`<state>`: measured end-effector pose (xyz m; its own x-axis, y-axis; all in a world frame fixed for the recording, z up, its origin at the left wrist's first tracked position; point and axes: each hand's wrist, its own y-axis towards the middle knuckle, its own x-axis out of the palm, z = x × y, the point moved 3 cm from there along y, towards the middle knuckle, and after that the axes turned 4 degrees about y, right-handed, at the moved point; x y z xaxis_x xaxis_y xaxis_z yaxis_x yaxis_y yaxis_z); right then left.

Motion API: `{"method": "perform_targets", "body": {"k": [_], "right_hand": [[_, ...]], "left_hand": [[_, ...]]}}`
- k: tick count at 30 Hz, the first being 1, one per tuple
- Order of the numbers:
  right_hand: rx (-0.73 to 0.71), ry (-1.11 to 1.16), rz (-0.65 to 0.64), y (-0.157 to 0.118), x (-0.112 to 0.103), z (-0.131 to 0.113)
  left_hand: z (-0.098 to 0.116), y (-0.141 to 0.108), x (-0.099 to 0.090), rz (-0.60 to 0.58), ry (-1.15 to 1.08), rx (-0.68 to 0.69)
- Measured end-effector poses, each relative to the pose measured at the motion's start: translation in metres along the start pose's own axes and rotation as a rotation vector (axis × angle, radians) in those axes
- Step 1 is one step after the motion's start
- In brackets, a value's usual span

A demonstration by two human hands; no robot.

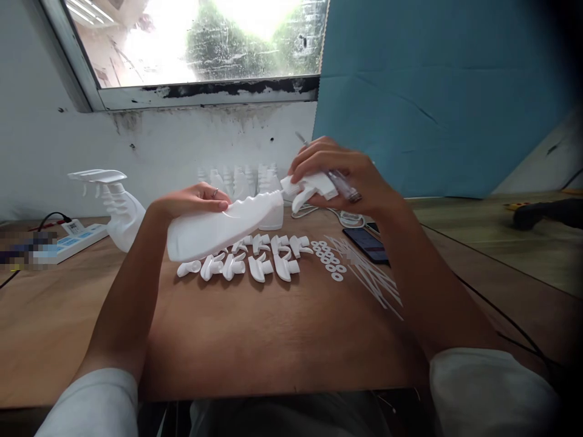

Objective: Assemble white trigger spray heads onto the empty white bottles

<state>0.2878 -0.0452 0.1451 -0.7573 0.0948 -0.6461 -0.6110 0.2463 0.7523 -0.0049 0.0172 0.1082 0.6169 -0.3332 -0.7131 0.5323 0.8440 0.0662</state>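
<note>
While the left hand (194, 199) grasped a white bottle (228, 224), which was tilted above the table (273, 340), the right hand (334, 162) held a white spray head (321, 184) just beside the bottle's mouth. Below, other spray heads (260, 270) lay in rows.

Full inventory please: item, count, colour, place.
Held bottle: 1, white, left hand
Held trigger: 1, white, right hand
Tool: 1, clear, right hand
Finger ring: 1, silvery, left hand
Spray bottle: 1, white, table left
Standing bottles: several, white, by wall
Loose triggers: about ten, white, mid-table
Rings: over ten, white, right of loose triggers
Tubes: many, white, right of rings
Phone: 1, dark, beside tubes
Power strip: 1, white-blue, far left
Cables: several, black, white, both sides
Dark item: 1, black-yellow, far right, unclear
Table: 1, brown, below
Window: 1, grey-framed, in wall
Sheet: 1, blue, back right
Wall: 1, white, back
Sleeves: 2, light, lower corners
Left hand: 1, bare, centre
Right hand: 1, bare, centre
</note>
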Motion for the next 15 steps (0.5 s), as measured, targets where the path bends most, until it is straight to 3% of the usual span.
{"method": "perform_targets", "body": {"k": [7,11,15], "right_hand": [[-0.097,-0.410,0.183,-0.017,-0.050,0.004],[-0.026,-0.576,0.344,-0.032,-0.081,0.005],[0.013,-0.667,0.495,-0.048,-0.103,0.000]], "left_hand": [[-0.049,0.028,-0.007,0.192,-0.196,-0.038],[-0.063,0.054,0.004,0.362,-0.191,0.056],[-0.086,0.086,0.021,0.552,-0.154,-0.003]]}}
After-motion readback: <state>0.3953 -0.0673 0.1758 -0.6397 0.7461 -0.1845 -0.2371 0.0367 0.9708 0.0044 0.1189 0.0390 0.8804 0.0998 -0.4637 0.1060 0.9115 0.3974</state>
